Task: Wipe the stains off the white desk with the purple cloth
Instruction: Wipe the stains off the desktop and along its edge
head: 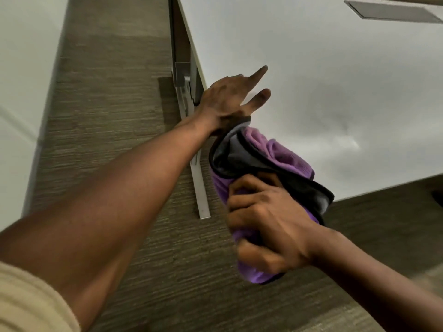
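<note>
The right hand (pixel 266 226) has its grip closed around the bunched purple cloth (pixel 254 164) at the desk's (pixel 335 80) near corner; the left hand (pixel 227 99) rests open on the edge. Flattening the cloth should wipe better.

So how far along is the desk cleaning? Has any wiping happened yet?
Cannot tell what has been wiped. In hand: the right hand grips the bunched purple cloth, lifted at the white desk corner, while the left hand rests near the edge. Left: faint smudges beside the cloth remain to wipe.
</note>
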A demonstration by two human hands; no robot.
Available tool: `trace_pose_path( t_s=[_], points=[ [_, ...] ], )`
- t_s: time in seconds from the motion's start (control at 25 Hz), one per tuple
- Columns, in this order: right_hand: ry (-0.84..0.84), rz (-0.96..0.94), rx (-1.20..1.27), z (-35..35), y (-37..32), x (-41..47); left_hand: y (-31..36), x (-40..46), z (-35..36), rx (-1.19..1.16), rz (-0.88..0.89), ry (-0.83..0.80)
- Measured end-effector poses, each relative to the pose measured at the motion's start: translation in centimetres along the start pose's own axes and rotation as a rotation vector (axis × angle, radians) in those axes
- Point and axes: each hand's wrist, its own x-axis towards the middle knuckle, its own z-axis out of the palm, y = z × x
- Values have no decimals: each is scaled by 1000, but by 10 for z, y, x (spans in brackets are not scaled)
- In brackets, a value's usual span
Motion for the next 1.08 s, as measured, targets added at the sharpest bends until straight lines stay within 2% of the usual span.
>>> trace_pose_path(
  t_s=[0.12,0.32,0.4,0.48,0.6,0.76,0.84,1.08],
  points=[
    [210,106,356,2,10,-24,-1,-4,2,-31,-25,-19],
    [720,590,378,6,43,-86,2,-11,-1,-48,-19,14],
    [873,704,380,20,33,-85,3,-9,-1,-40,-17,11],
    [971,739,316,46,6,-63,2,-11,-1,-29,-21,-3],
    [947,648,199,81,-39,-24,1,-9,0,-17,-18,-15],
    [605,534,-217,80,-43,7,-1,-8,4,-28,-15,-13],
    [526,517,-343,72,-32,15,-4,-6,6,-28,-8,6],
    [686,425,-434,109,-17,-15,-5,-4,6,-20,-19,-16]
  ],
)
